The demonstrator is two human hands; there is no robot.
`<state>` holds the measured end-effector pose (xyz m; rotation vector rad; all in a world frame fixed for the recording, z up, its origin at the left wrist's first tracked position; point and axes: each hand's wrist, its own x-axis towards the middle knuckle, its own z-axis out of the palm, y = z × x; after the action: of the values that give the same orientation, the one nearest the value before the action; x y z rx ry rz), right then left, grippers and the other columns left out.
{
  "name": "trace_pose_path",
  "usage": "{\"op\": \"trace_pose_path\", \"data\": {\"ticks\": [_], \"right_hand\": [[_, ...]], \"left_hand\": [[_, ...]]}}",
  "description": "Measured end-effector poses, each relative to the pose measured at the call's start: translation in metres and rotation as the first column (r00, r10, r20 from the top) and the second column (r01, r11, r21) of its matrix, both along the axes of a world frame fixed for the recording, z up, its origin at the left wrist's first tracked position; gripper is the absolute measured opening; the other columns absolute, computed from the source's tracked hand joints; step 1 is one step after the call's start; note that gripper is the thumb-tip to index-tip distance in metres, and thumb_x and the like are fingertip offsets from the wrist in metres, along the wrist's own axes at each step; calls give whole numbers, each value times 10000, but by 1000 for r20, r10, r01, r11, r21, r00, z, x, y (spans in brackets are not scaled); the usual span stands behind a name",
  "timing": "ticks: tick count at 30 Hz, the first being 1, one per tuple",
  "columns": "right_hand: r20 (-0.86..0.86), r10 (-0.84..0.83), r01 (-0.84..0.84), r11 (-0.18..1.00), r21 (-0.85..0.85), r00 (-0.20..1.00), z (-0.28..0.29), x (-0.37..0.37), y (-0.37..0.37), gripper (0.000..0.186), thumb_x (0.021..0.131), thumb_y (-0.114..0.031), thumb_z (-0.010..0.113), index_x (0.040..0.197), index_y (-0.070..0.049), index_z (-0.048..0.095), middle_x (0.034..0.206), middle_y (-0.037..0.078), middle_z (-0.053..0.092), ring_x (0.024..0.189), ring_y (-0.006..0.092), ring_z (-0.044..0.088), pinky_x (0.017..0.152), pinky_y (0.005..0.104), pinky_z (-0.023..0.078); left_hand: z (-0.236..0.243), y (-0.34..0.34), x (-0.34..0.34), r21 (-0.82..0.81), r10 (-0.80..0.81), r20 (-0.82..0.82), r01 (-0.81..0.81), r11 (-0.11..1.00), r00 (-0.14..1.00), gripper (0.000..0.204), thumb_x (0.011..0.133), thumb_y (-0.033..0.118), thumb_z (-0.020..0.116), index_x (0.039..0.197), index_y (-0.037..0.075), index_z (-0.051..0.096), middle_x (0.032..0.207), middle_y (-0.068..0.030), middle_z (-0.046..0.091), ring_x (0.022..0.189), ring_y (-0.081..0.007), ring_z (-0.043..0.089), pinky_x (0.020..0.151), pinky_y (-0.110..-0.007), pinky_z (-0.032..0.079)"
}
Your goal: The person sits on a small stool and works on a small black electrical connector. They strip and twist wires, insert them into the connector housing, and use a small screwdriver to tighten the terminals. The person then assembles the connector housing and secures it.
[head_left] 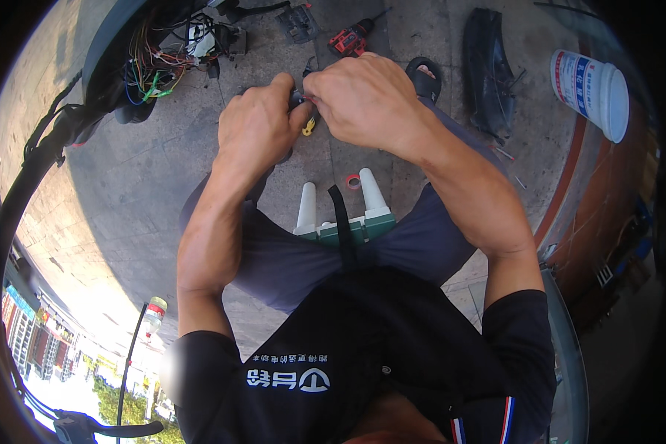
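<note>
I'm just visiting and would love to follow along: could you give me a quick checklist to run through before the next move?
1. Hands together: ok; the left hand and right hand meet around a dark object.
2. Secure grip: cannot tell; the fingers hide much of the dark object.
3. Red drill set aside: ok; it lies on the ground.
4. Wires tidy: not ok; they are tangled and exposed.
5. Ground tidy: not ok; a red tape roll lies there.
</note>
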<state>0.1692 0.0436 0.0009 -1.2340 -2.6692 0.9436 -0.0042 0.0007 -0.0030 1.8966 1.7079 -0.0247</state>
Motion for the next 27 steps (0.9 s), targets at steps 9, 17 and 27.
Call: {"op": "trace_pose_path", "data": {"ticks": [9, 17, 27], "right_hand": [[20, -53, 54, 997, -55, 998, -2, 1, 1, 133, 760, -147, 653, 849, -84, 730, 787, 143, 704, 788, 350, 695, 681, 464, 543], [-285, -124, 76, 982, -175, 951, -9, 22, 14, 132, 863, -134, 654, 956, -50, 695, 769, 132, 678, 711, 322, 655, 660, 414, 499], [-363, -54, -38, 970, -239, 930, 0, 24, 22, 121, 851, -77, 640, 943, -13, 688, 749, 132, 663, 643, 276, 652, 585, 371, 486]], "left_hand": [[-5, 5, 4, 28, 46, 19, -46, 999, 999, 295, 850, 328, 681, 936, 55, 610, 757, -176, 688, 743, -399, 669, 663, -493, 511], [5, 10, -7, -202, 239, 418, -167, 965, 877, 312, 848, 297, 772, 944, 37, 627, 641, -87, 581, 573, -173, 543, 560, -326, 433], [3, 9, -12, -81, 98, 504, -67, 995, 858, 331, 855, 316, 747, 946, 36, 596, 600, -121, 618, 559, -289, 654, 516, -392, 464]]}}
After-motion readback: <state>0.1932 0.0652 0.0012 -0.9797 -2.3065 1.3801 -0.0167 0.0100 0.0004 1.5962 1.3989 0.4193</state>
